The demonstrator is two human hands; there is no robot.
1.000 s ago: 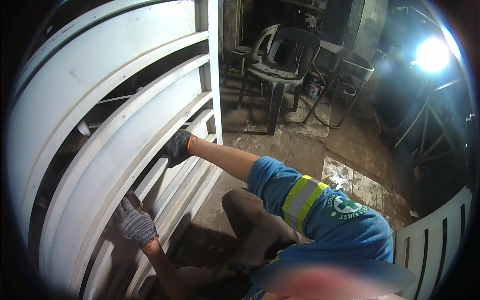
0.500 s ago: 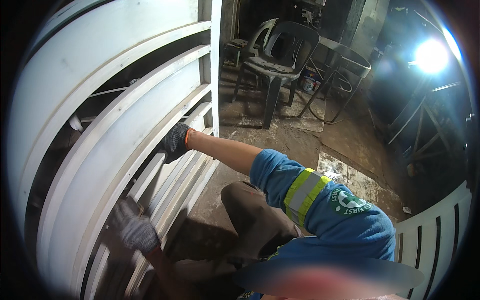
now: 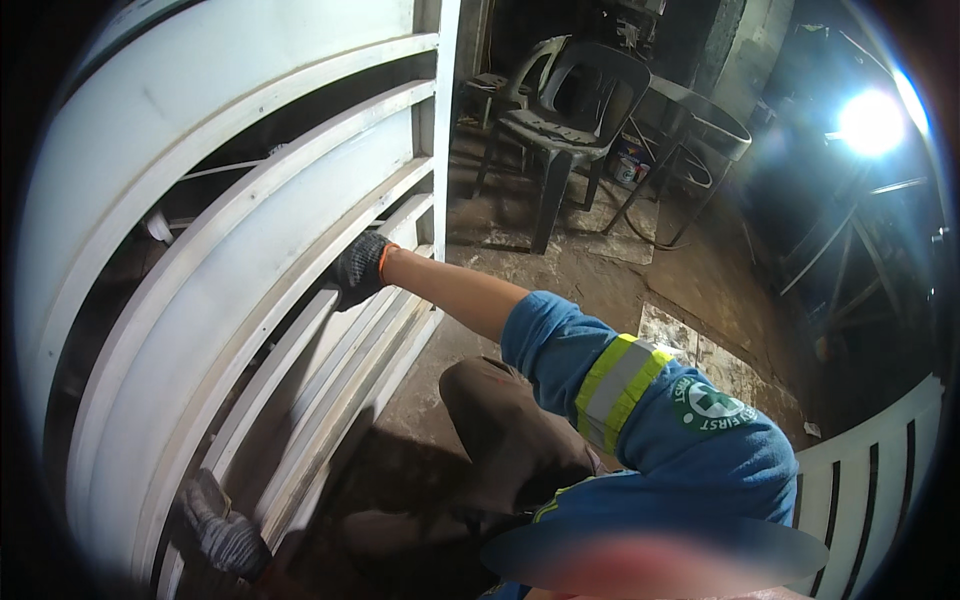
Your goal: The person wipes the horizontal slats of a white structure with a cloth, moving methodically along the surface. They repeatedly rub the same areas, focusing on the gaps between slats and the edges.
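Observation:
A large white slatted panel (image 3: 130,330), like a gate or louvred frame, stands along my left side. My right hand (image 3: 362,268), in a dark grey knit glove with an orange cuff, is closed around one of its white bars near the upright edge; the fingertips are hidden in the gap. Lower and nearer, my left hand (image 3: 228,535), in a grey knit glove, presses on the same bar toward its near end. Its fingers are bent over a small tan-edged piece, too small and dark to name.
Dark plastic chairs (image 3: 560,140) stand beyond the panel, with paint cans (image 3: 628,165) beside them. A bright work lamp (image 3: 871,122) shines at the far right. Another white slatted panel (image 3: 850,490) is at the lower right. A pale flat board (image 3: 700,350) lies on the dirty floor.
My left hand has slid down along the bar, toward me and to the left. My right hand keeps its place on the panel. The whole view has shifted slightly.

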